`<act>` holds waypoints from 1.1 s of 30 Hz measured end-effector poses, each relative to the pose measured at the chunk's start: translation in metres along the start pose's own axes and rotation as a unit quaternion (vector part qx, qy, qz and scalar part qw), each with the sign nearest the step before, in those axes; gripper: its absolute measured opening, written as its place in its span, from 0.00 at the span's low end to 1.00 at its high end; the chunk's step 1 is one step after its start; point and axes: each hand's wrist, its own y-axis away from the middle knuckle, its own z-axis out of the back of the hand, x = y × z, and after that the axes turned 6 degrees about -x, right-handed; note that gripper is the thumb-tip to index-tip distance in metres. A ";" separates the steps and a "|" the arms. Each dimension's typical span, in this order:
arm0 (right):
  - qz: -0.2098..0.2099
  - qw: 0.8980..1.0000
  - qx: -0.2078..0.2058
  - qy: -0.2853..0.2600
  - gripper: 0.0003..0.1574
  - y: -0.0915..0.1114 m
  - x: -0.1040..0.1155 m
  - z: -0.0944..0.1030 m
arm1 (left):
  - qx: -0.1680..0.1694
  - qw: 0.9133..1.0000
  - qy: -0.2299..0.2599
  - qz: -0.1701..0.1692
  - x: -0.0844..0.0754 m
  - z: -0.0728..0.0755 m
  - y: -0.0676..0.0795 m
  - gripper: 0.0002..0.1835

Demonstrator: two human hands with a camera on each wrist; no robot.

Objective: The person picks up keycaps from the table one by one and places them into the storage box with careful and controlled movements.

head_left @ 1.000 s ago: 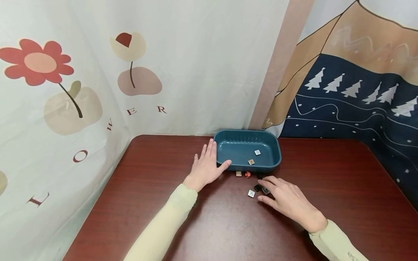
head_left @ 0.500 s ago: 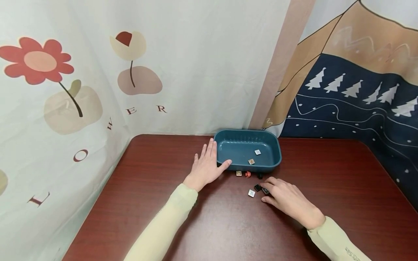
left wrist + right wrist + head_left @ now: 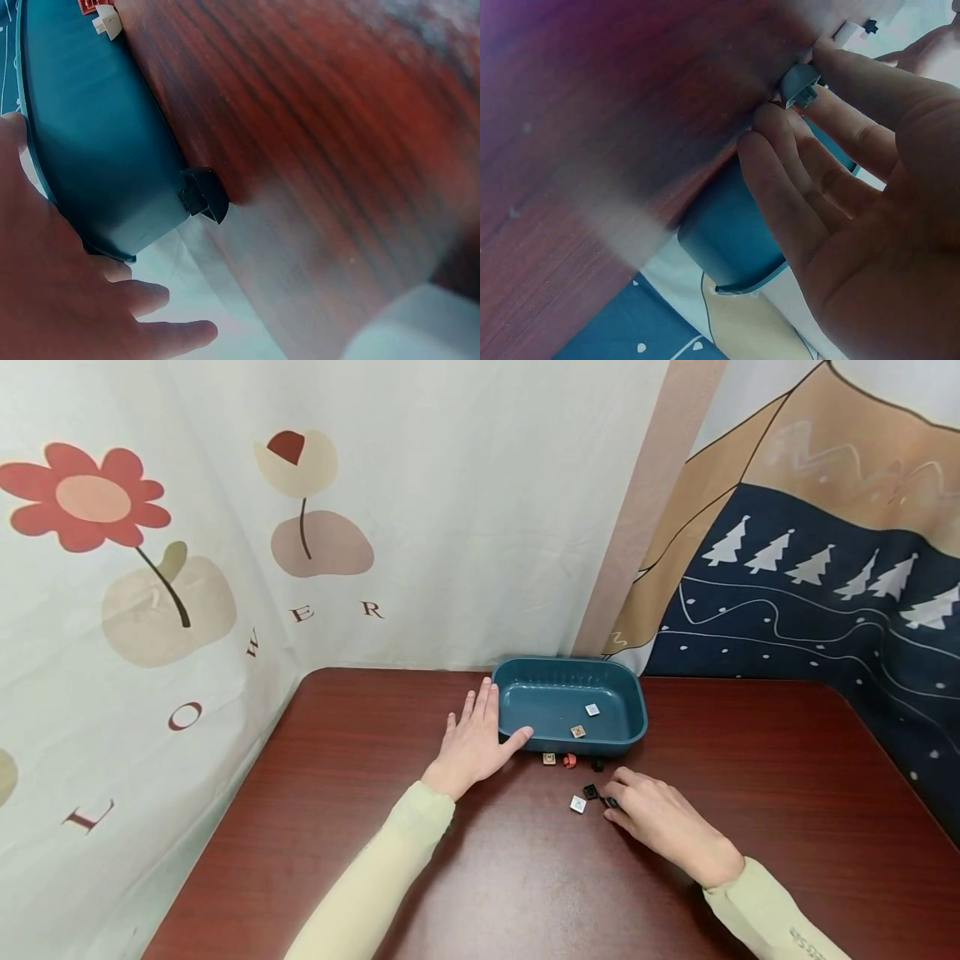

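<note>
- Right hand (image 3: pixel 660 818): pinching a small dark-grey plastic keycap (image 3: pixel 611 802), near side of the blue rectangular plastic tray (image 3: pixel 540 703).
- Left hand (image 3: pixel 471 747): fingers spread, touching the tray's left end.

A reddish-brown table (image 3: pixel 360 735) stands before pale flower-print cloth (image 3: pixel 465 527) and navy tree-print fabric (image 3: pixel 795 614).

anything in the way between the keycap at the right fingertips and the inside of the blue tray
Yes, for a straight slide: the blue tray's near wall, with a small black piece in front of it, stands between the dark keycap and the inside. From above, nothing visible does.
</note>
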 end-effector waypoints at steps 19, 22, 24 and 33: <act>0.000 0.999 -0.022 -0.035 0.13 0.004 0.000 0.003 | 0.004 1.000 0.008 -0.002 0.000 0.000 0.000 0.56; -0.005 0.999 -0.029 -0.042 0.13 0.004 0.000 0.007 | 0.003 1.000 0.005 -0.002 0.000 0.000 0.000 0.56; -0.006 0.998 -0.036 -0.048 0.13 0.003 0.000 0.009 | 0.004 1.000 0.002 -0.001 0.000 0.001 0.000 0.56; -0.008 0.996 -0.070 -0.060 0.14 -0.001 0.002 0.016 | 0.004 1.000 0.002 0.000 -0.001 0.001 0.001 0.56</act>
